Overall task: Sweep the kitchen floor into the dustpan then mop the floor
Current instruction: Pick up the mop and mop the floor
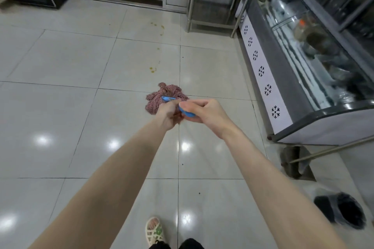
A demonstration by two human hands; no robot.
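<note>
Both hands grip a mop in the middle of the frame.

The left hand [167,116] and right hand [204,112] meet with fingers curled round the blue plastic mop handle [187,113]. Just above them, the pinkish-red string mop head [162,95] lies bunched on the glossy white tiled floor [81,117]. Yellow-brown stains [152,69] dot the tiles higher up. A grey metal long-handled dustpan [293,164] sits at lower right, below the glass-fronted display freezer [303,79].
</note>
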